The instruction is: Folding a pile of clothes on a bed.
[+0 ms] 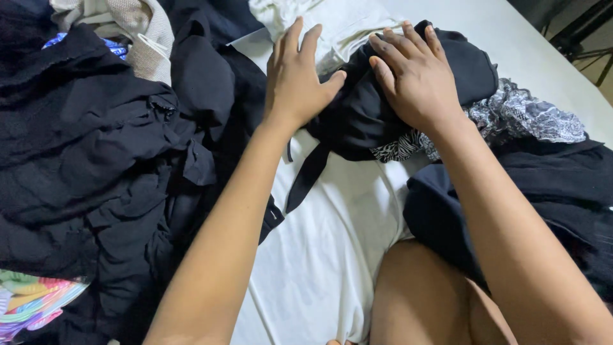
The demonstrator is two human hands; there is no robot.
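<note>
A: We note one supporting surface, a bed covered by a white sheet [319, 255]. The sheet lies creased in long folds that run toward us.

B: We confirm. The sheet reaches the far right edge [549, 57], where the surface ends in a straight line.

A: Beyond that edge, in the upper right corner, we see a strip of brownish floor [584, 61].

B: On that floor we see dark, thin metal legs [584, 38] of some furniture; we cannot tell its kind.

A: Lighting is even and fairly bright on the sheet, with soft shadows. We see no walls, windows or lamps in this view.
</note>
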